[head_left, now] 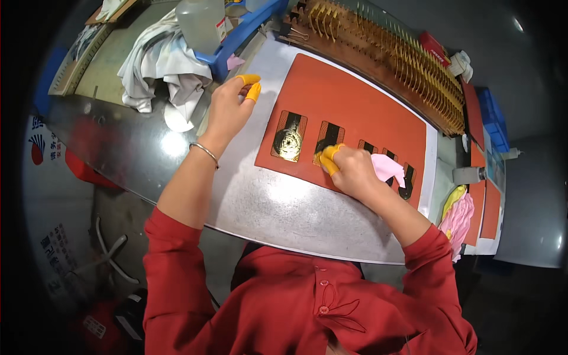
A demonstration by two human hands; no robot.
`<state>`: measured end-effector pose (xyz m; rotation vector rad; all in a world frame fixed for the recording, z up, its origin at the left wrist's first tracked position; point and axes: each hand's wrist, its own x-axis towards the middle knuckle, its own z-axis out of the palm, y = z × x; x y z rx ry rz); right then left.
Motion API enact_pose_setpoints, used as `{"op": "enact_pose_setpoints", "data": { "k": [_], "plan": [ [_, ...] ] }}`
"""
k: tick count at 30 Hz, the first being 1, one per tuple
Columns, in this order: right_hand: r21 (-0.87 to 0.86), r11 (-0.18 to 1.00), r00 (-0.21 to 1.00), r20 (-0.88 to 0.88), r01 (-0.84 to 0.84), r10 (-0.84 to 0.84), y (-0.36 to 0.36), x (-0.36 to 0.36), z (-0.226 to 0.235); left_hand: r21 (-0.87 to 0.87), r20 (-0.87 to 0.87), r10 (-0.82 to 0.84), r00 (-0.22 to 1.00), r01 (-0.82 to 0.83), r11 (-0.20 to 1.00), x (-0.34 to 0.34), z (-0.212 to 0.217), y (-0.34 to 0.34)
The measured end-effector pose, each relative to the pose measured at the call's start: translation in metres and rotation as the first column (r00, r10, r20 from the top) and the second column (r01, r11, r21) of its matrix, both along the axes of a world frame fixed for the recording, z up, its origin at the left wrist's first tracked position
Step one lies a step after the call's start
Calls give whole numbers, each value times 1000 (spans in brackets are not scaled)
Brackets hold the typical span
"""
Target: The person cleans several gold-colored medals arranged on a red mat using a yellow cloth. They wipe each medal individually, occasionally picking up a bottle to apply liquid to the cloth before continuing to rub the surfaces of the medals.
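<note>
My left hand (228,109) hovers left of an orange-red mat (337,83), yellow finger cots on its thumb and forefinger. Those fingertips are slightly apart, with nothing visible between them. At the mat's front part my right hand (354,170), also in yellow finger cots, has its fingertips on a dark, gold-patterned rectangular plate (332,131). A pink cloth (387,168) sticks out from this hand's far side, held in the curled fingers. To the left lies a similar plate (290,136) with a shiny gold round design. Several more plates stretch rightward, partly covered by hand and cloth.
Behind the mat stands a long brown rack (378,53) with rows of gold-coloured upright pieces. A blue tray (242,35) and a crumpled white cloth (165,62) are at the back left. Pink and yellow cloths (457,216) and a grey bottle (469,175) sit at the right.
</note>
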<state>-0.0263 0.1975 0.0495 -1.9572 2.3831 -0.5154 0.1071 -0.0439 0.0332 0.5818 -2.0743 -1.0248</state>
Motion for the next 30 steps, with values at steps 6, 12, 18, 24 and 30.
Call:
{"op": "enact_pose_setpoints", "data": {
  "k": [6, 12, 18, 24, 30],
  "plan": [
    [-23, 996, 996, -15, 87, -88, -29, -24, 3, -54, 32, -6, 999, 7, 999, 0, -4, -2],
    [-33, 999, 995, -92, 36, -39, -13, -11, -8, -28, 75, 5, 997, -3, 1000, 0, -1, 2],
    [-16, 999, 999, 20, -44, 44, -2, 11, -2, -23, 31, 25, 999, -25, 999, 5, -8, -5],
    [-2, 998, 998, -20, 62, -62, -23, -25, 1, -92, -3, 50, 999, -50, 995, 2, -9, -5],
    [-23, 1000, 999, -32, 0, -1, 3, -9, -8, -36, 27, 53, 998, -52, 998, 1, -4, -4]
  ]
}}
